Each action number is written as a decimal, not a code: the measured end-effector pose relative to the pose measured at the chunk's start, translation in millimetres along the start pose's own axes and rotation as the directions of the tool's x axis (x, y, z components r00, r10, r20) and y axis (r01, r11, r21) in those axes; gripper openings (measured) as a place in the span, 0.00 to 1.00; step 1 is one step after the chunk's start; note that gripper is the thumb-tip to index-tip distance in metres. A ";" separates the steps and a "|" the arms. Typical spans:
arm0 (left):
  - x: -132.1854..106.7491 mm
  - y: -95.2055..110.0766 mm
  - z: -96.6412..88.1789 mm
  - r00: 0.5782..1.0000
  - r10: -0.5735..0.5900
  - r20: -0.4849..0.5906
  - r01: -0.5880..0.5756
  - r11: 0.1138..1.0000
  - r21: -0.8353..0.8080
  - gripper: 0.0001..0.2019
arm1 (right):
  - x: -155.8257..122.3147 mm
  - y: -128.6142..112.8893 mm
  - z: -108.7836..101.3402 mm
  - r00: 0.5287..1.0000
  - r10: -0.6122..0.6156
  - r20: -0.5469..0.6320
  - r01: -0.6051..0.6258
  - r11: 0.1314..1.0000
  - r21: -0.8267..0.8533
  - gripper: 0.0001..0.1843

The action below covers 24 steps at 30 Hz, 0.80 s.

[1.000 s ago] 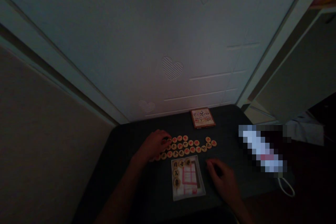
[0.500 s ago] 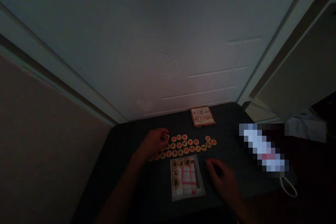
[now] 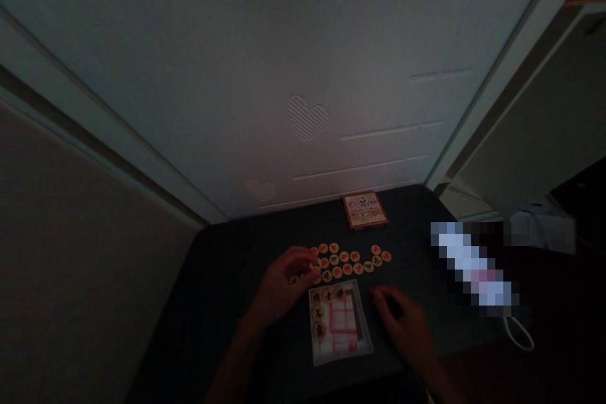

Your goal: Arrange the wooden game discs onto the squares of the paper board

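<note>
Round wooden xiangqi pieces (image 3: 348, 260) are laid flat in short rows on the dark worktop (image 3: 227, 265), faces up, so that the red and black characters can be read from above; in the dim light the single characters cannot be made out. The rows lie just beyond a shallow box (image 3: 363, 331), which is set between the two hands and so seems to be kept within easy reach of both. A few more pieces (image 3: 326, 295) are seated along the far and left edges of the box, beside a pink and white printed insert. The left hand (image 3: 284, 284) is placed at the near left end of the rows, its fingers (image 3: 310, 265) curled together over the pieces there; whether a piece is pinched between them cannot be told. The right hand (image 3: 404, 325) is rested palm down on the worktop just right of the box, fingers loosely spread and nothing held, apparently as a support. A square printed lid (image 3: 365, 210) is left well apart at the far edge, against a panelled wall (image 3: 307, 117) embossed with hearts. A white cord (image 3: 518, 336) is seen at the right edge.
</note>
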<state>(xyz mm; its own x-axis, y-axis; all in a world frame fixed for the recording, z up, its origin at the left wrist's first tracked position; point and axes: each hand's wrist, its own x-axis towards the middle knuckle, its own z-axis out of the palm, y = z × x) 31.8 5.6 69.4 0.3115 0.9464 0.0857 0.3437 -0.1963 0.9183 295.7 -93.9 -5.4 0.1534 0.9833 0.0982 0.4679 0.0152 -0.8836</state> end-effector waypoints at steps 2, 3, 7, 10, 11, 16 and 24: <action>-11.8 4.7 9.7 1.000 0.009 -0.024 -0.010 0.999 -0.040 0.06 | -0.9 -0.3 0.2 1.000 -0.007 -0.011 0.007 1.000 -0.007 0.16; -17.3 6.6 15.2 0.999 0.023 -0.043 -0.026 0.998 -0.059 0.05 | -1.2 -1.6 0.8 1.000 -0.016 -0.017 0.016 1.000 -0.012 0.16; -34.7 9.8 40.6 0.998 0.030 -0.057 -0.036 0.994 -0.106 0.06 | -0.2 -17.6 8.4 0.993 -0.119 -0.018 0.119 0.993 -0.017 0.14; -42.3 7.1 57.7 0.995 -0.068 -0.077 0.052 0.979 -0.198 0.10 | 1.8 -37.3 18.1 0.982 -0.187 0.014 0.186 0.981 0.060 0.12; -44.1 6.1 61.8 0.992 -0.097 -0.086 0.075 0.971 -0.225 0.10 | 2.2 -43.3 21.1 0.983 -0.180 0.026 0.176 0.980 0.095 0.12; -50.4 5.9 69.7 0.980 -0.160 -0.121 0.114 0.941 -0.319 0.10 | -0.4 -57.8 26.7 0.996 -0.061 0.067 0.046 0.975 0.218 0.13; -53.4 1.9 77.5 0.965 -0.197 -0.174 0.126 0.927 -0.354 0.13 | -5.6 -53.2 23.2 0.993 -0.067 0.098 0.038 0.961 0.275 0.14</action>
<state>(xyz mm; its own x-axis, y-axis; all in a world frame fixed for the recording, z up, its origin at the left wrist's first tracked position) 84.4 -65.3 36.6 0.0786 0.9964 -0.0314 0.0446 0.0280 0.9986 249.8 -96.0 30.5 0.0358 0.9931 0.1121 0.2159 0.1018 -0.9711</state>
